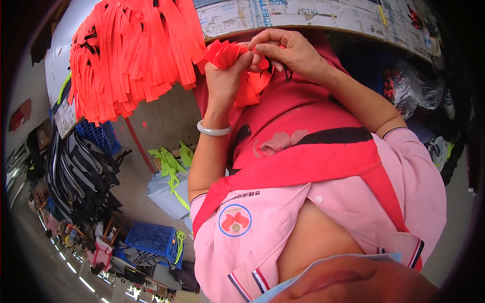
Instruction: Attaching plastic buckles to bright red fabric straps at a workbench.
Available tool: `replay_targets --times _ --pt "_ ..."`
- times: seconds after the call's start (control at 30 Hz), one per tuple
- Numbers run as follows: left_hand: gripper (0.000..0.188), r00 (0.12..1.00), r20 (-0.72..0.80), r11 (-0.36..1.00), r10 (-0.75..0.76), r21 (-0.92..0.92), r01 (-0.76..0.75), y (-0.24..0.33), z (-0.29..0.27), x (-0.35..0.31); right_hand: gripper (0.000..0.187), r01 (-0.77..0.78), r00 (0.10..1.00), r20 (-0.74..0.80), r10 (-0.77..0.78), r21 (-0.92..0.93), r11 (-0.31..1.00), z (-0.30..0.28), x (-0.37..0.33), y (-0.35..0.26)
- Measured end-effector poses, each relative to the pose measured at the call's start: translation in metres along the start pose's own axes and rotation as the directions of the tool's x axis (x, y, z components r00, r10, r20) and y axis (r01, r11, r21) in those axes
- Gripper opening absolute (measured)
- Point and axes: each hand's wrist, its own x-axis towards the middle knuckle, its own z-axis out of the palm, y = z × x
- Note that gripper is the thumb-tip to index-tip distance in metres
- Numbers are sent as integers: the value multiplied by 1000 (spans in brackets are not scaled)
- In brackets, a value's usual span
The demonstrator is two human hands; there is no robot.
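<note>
red bunch: a fan of bright red strips [221, 54], folded or gathered, is above the worn apron and close to the worktop edge; more red material hangs below the grip.
left hand: the left hand [228, 74] is closed around the bunch, thumb against its side, probably so that the strips do not slip apart.
right hand: the right hand [293, 53] has thumb and forefinger pressed together beside the left thumb; what exactly lies between them is too small to tell. its position suggests fine handling while the left steadies.
dark piece: a short black end [289, 76] hangs under the right hand; its attachment is hidden.
strip pile: a thick heap of red strips [134, 58] lies on the worktop [235, 16] and drapes over its front edge, apparently placed within easy reach of the left hand.
apron: a red apron [303, 113] covers the lap beneath the work, likely guarding the clothing.
left of the person: black straps [81, 174] hang beside a blue crate [103, 135]; lime-green strips [169, 162] lie lower down.
right of the person: a clear plastic bag [417, 91] sits below the worktop, contents partly obscured.
</note>
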Motion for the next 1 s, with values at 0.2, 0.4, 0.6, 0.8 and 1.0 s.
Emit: replay_targets --times 0.2,0.4,0.6,0.8,1.0 --pt "12 1000 -14 995 7 99 -5 -1 1 -3 21 -63 994 -97 50 -137 989 -6 7 12" --pt "11 995 -33 984 94 153 -88 -9 -3 0 21 -11 998 -67 11 -7 1000 -6 6 15" --pt "10 992 16 969 127 213 -127 -9 -3 0 21 -71 995 -71 68 -35 997 -5 6 12" --pt "8 978 66 918 199 337 -209 -9 -3 -1 21 -77 994 -87 73 -42 996 -2 4 9" --pt "8 983 61 926 175 330 -185 -12 -3 -3 21 -137 991 -20 136 -118 983 -11 8 6"
